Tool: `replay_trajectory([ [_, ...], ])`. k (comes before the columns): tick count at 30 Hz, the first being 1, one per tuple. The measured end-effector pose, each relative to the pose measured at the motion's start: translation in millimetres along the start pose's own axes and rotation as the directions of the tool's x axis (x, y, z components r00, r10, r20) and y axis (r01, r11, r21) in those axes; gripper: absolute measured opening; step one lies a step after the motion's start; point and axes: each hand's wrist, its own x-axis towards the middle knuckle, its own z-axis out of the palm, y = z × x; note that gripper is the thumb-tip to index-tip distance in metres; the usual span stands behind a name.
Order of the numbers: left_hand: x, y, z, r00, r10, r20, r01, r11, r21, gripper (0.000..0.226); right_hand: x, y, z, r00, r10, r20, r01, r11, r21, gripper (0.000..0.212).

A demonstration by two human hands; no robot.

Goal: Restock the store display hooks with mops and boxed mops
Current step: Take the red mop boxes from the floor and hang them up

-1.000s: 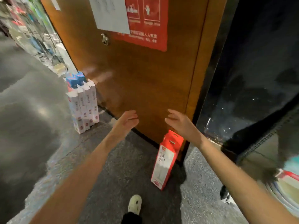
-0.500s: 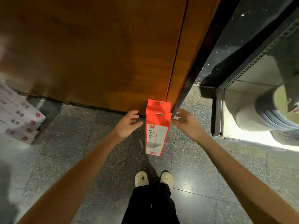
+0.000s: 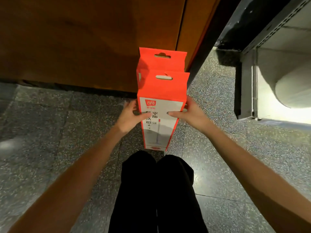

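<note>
The person bends over a tall boxed mop (image 3: 161, 91); it stands up on its short end on the floor (image 3: 50, 132), right by the wood door (image 3: 84, 39). I can't tell if its back touches the door. The box is red at the top & white lower down, w/ a red logo, black letters & a pic of a mop on the front. Two red flaps stick up at the top, one behind the other; each has a hang hole.

L hand (image 3: 128, 117) grips the box's left side; its thumb lies flat on the white front, the other fingers curl round the edge & go out of sight. R hand (image 3: 191, 113) grips the right side the same way, w/ its thumb on the front near the black letters; its other fingers are bent round the far edge. Both hands sit at the same height, just under the red part; both arms reach out bare.

The bottom of the box is just past the person's black trousers (image 3: 158, 190). The floor is grey stone w/ lots of little specks; it shines a bit. To the right of the door is a dark frame, then a shelf unit (image 3: 249, 84) w/ a bright light low down; a big pale round thing (image 3: 289, 91) sits in it; can't tell what it is.
</note>
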Motion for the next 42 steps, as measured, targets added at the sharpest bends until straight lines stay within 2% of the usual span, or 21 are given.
replay_trajectory([
  [3, 3.5, -5.8, 8.8, 1.000, 0.005, 0.011, -0.004, 0.997, -0.077, 0.059, 5.5, 8.1, 0.6, 0.998, -0.038, -0.041, 0.037, 0.999, -0.014, 0.075],
  [7, -15.5, 13.4, 1.9, 0.991, 0.039, 0.126, -0.037, 0.999, -0.023, 0.069, -13.2, -5.6, -4.5, 0.996, -0.057, -0.075, 0.043, 0.984, -0.174, 0.066],
  [11, -57.0, 69.7, -23.8, 0.981, 0.062, 0.183, -0.069, 0.997, 0.031, 0.077, -50.6, -58.8, -27.1, 0.990, -0.099, -0.096, 0.065, 0.949, -0.309, 0.075],
  [14, -94.3, 130.5, -42.8, 0.974, 0.110, 0.198, -0.124, 0.991, 0.059, 0.080, -97.0, -124.1, -68.0, 0.979, -0.150, -0.136, 0.094, 0.932, -0.351, 0.073],
  [17, -140.0, 212.4, -54.1, 0.963, 0.183, 0.198, -0.195, 0.980, 0.045, 0.069, -165.4, -195.1, -120.3, 0.965, -0.182, -0.188, 0.118, 0.944, -0.308, 0.075],
  [19, -169.7, 271.2, -57.3, 0.947, 0.251, 0.201, -0.262, 0.965, 0.029, 0.071, -214.6, -239.6, -155.3, 0.947, -0.203, -0.249, 0.130, 0.951, -0.281, 0.071],
  [22, -214.8, 368.8, -58.5, 0.909, 0.356, 0.217, -0.363, 0.932, -0.007, 0.084, -298.8, -306.5, -207.9, 0.915, -0.197, -0.353, 0.121, 0.966, -0.226, 0.066],
  [24, -243.8, 432.7, -57.3, 0.866, 0.443, 0.229, -0.448, 0.893, -0.035, 0.085, -351.8, -344.8, -243.1, 0.885, -0.222, -0.408, 0.160, 0.971, -0.181, 0.063],
  [25, -254.1, 459.3, -56.1, 0.839, 0.488, 0.240, -0.493, 0.869, -0.045, 0.082, -375.9, -361.1, -257.8, 0.871, -0.237, -0.430, 0.182, 0.969, -0.164, 0.053],
  [27, -276.6, 511.7, -50.8, 0.775, 0.576, 0.260, -0.581, 0.811, -0.064, 0.075, -425.6, -388.1, -284.8, 0.822, -0.271, -0.500, 0.217, 0.962, -0.164, 0.036],
  [31, -330.9, 612.7, -18.7, 0.636, 0.705, 0.314, -0.710, 0.694, -0.119, 0.065, -523.7, -417.0, -338.4, 0.689, -0.330, -0.645, 0.285, 0.942, -0.177, 0.031],
  [34, -367.9, 665.9, 15.3, 0.522, 0.771, 0.365, -0.787, 0.600, -0.142, 0.042, -585.1, -419.2, -372.9, 0.582, -0.355, -0.731, 0.344, 0.923, -0.175, 0.027],
  [35, -376.1, 679.5, 31.2, 0.509, 0.770, 0.385, -0.793, 0.593, -0.137, 0.035, -608.6, -415.7, -383.8, 0.547, -0.360, -0.756, 0.365, 0.915, -0.171, 0.026],
  [36, -388.6, 694.6, 48.7, 0.496, 0.770, 0.401, -0.795, 0.589, -0.148, 0.039, -631.4, -409.3, -395.8, 0.513, -0.362, -0.778, 0.381, 0.909, -0.172, 0.028],
  [38, -416.7, 722.9, 89.1, 0.462, 0.800, 0.384, -0.811, 0.556, -0.183, 0.064, -677.5, -392.7, -420.9, 0.449, -0.363, -0.816, 0.393, 0.901, -0.184, 0.034],
  [39, -429.9, 735.7, 111.1, 0.429, 0.820, 0.379, -0.823, 0.528, -0.211, 0.059, -699.1, -383.9, -432.8, 0.421, -0.360, -0.832, 0.396, 0.899, -0.188, 0.037],
  [40, -446.2, 747.8, 134.0, 0.392, 0.844, 0.365, -0.839, 0.491, -0.234, 0.042, -720.1, -373.5, -446.2, 0.391, -0.354, -0.850, 0.395, 0.898, -0.193, 0.040],
  [41, -460.2, 758.2, 159.2, 0.364, 0.858, 0.361, -0.853, 0.463, -0.241, 0.028, -741.9, -363.4, -459.3, 0.358, -0.344, -0.868, 0.389, 0.900, -0.197, 0.039],
  [42, -475.9, 769.8, 184.9, 0.329, 0.875, 0.355, -0.861, 0.433, -0.268, 0.026, -763.1, -352.3, -474.6, 0.322, -0.335, -0.885, 0.383, 0.902, -0.201, 0.033],
])
